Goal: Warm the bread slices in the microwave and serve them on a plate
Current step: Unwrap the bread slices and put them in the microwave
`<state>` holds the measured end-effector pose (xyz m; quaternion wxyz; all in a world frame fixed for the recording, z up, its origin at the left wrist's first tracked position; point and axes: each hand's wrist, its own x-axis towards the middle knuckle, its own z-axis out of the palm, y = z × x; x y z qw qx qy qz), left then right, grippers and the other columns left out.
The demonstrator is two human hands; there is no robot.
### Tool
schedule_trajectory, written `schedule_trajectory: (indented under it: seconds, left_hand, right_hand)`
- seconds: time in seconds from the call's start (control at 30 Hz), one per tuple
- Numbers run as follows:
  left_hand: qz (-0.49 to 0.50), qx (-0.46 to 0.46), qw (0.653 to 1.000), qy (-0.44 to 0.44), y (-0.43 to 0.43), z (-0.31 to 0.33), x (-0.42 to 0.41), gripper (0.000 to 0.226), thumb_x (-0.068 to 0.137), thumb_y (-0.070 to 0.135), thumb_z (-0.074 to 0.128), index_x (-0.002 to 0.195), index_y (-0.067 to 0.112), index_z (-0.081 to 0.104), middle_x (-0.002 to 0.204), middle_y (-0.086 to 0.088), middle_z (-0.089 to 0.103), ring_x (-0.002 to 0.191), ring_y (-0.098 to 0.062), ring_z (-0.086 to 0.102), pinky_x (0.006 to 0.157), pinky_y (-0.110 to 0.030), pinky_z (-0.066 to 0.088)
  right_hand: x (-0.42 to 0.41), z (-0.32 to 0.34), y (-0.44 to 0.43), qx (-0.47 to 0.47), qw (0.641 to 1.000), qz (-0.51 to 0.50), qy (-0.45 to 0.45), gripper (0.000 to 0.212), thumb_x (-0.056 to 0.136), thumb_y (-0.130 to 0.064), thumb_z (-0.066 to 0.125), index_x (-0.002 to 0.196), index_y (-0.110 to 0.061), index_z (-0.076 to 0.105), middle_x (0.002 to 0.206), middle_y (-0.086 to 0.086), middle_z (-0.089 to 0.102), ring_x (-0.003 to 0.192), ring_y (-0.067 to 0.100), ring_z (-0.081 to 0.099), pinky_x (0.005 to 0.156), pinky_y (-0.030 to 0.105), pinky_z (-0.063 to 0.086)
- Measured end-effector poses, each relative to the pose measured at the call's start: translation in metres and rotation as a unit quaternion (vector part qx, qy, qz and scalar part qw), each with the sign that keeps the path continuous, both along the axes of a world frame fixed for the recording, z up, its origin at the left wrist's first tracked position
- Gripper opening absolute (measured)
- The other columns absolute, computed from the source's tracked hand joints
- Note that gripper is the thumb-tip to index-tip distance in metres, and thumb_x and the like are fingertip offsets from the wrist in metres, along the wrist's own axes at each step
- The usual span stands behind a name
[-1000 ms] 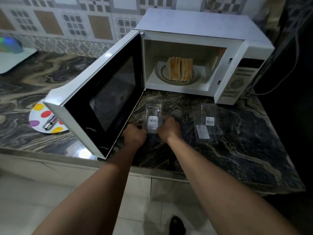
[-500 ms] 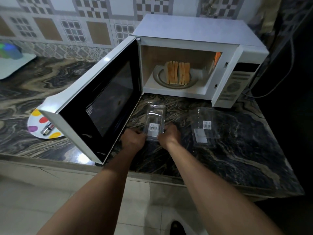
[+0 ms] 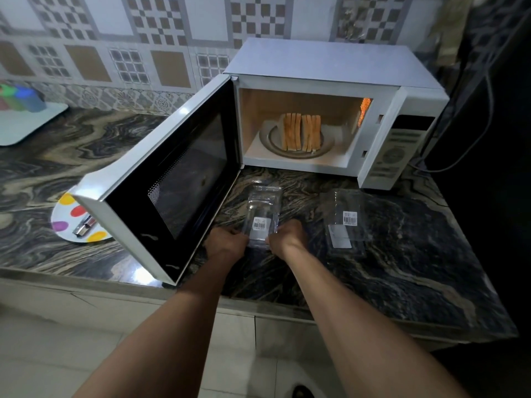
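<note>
From the head camera I saw the microwave (image 3: 330, 67) at the back of the marbled counter (image 3: 402, 254), its door (image 3: 172, 179) swung wide open to the left. The bread slices (image 3: 301, 133) stood on edge in a tight row on the round dish (image 3: 268, 139) inside the lit cavity.

In front of the opening a clear pack (image 3: 263, 208) with a barcode label lay on the counter. My left hand (image 3: 225, 245) held its near left corner and my right hand (image 3: 287, 235) held its near right corner. The fingers of both were curled in against the plastic, though the backs of the hands hid the fingertips. A second clear pack (image 3: 346, 219) lay flat to the right, apart from my hands and near the microwave's control panel.

Left of the open door a spotted plate (image 3: 64, 222) sat on the counter, partly hidden behind the door's edge, with a metal tool (image 3: 84, 226) lying on it. Farther left sat a pale tray (image 3: 26, 124) with blurred coloured cups (image 3: 23, 96) behind it. A dark cable (image 3: 474, 124) hung beside the microwave on the right.
</note>
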<state>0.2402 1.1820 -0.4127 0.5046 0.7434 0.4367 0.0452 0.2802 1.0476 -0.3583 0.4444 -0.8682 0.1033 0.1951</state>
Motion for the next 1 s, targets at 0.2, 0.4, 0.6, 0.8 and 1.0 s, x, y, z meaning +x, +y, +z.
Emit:
schedule_trajectory:
  seconds: [0.2, 0.4, 0.6, 0.8, 1.0]
  left_hand:
    - [0.005, -0.012, 1.0, -0.009, -0.003, 0.015, -0.006, 0.032, 0.048, 0.037, 0.069, 0.061, 0.009, 0.073, 0.059, -0.014, 0.071, 0.068, -0.03, 0.074, 0.074, -0.046, 0.062]
    - [-0.02, 0.037, 0.999, 0.002, -0.018, 0.044, -0.016, 0.024, 0.062, 0.03, 0.08, 0.076, 0.011, 0.079, 0.077, -0.015, 0.075, 0.08, -0.028, 0.074, 0.08, -0.037, 0.06]
    - [-0.055, 0.084, 0.994, 0.048, -0.018, 0.058, -0.023, 0.032, 0.077, 0.044, 0.08, 0.095, 0.017, 0.08, 0.098, -0.013, 0.075, 0.096, -0.028, 0.07, 0.085, -0.032, 0.055]
    - [-0.075, 0.17, 0.981, 0.047, -0.026, 0.075, -0.028, 0.043, 0.08, 0.053, 0.072, 0.098, 0.014, 0.077, 0.102, -0.014, 0.074, 0.099, -0.033, 0.069, 0.084, -0.036, 0.056]
    - [-0.088, 0.281, 0.951, -0.094, -0.061, 0.113, -0.02, 0.026, 0.086, 0.036, 0.053, 0.095, 0.019, 0.071, 0.095, -0.01, 0.074, 0.092, -0.033, 0.068, 0.075, -0.035, 0.052]
  right_hand:
    - [-0.006, -0.003, 0.002, -0.022, 0.999, 0.028, -0.006, 0.02, 0.08, -0.022, 0.072, 0.094, -0.007, 0.074, 0.094, 0.012, 0.075, 0.088, 0.029, 0.073, 0.073, 0.031, 0.058]
    - [-0.004, -0.007, 0.002, -0.043, 0.999, 0.011, -0.01, 0.017, 0.076, -0.02, 0.077, 0.086, -0.007, 0.072, 0.09, 0.012, 0.075, 0.082, 0.027, 0.074, 0.076, 0.035, 0.061]
    - [-0.012, 0.013, -0.009, -0.045, 0.997, 0.043, -0.043, 0.025, 0.082, -0.025, 0.078, 0.096, -0.005, 0.073, 0.101, 0.017, 0.074, 0.093, 0.032, 0.072, 0.081, 0.035, 0.059]
    - [-0.021, 0.049, -0.025, -0.088, 0.987, 0.073, -0.111, 0.017, 0.091, -0.019, 0.068, 0.094, -0.003, 0.071, 0.103, 0.017, 0.071, 0.094, 0.033, 0.068, 0.068, 0.026, 0.043]
    - [-0.015, 0.097, -0.052, -0.183, 0.956, 0.098, -0.205, 0.013, 0.091, -0.016, 0.063, 0.079, -0.012, 0.065, 0.088, 0.011, 0.068, 0.086, 0.032, 0.067, 0.064, 0.028, 0.04]
